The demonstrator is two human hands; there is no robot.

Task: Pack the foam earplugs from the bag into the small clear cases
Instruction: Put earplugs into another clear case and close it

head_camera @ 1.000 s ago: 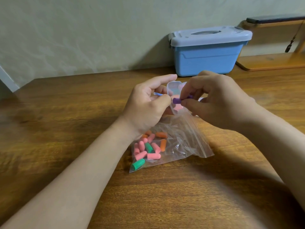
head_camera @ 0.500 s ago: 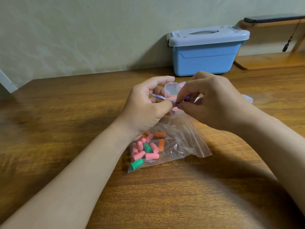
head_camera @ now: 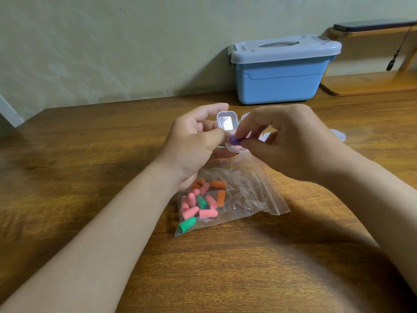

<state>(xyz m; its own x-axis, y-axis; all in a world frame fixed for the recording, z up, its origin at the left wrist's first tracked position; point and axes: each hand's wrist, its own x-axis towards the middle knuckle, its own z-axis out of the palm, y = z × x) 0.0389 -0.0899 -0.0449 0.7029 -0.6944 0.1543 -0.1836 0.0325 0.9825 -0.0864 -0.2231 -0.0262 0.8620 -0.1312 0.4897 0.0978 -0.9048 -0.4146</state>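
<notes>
**Entry: packing station, head view**

1. Left hand (head_camera: 194, 143): fingers curled round a small clear case (head_camera: 226, 122), whose hinged lid stands up towards the camera.
2. Right hand (head_camera: 291, 143): thumb and forefinger pinch a purple earplug (head_camera: 235, 140) at the mouth of the case, and the other fingers are loosely bent. The plug's tip may already be inside, but the fingers hide that.
3. Bag (head_camera: 255, 195): clear zip type, lying flat on the table (head_camera: 90, 177) at 6 o'clock from the hands. Its loose earplugs (head_camera: 203, 204), pink, orange and green, are bunched in the 7 o'clock corner.
4. Spare clear cases (head_camera: 338, 134): partly seen at 3 o'clock, behind the right hand.
5. Blue storage box (head_camera: 279, 80): lidded, at 1 o'clock against the wall.

**Hazards (judged):**
- Squeezed foam springs back, so the plug could pop out before the lid shuts.
- A protruding end could catch in the lid and stop it latching.
- Tipping the case could spill its contents.
- A dropped plug would roll across the wood.

**Markings:** no brand, label or writing is legible on the case, bag or box.
</notes>
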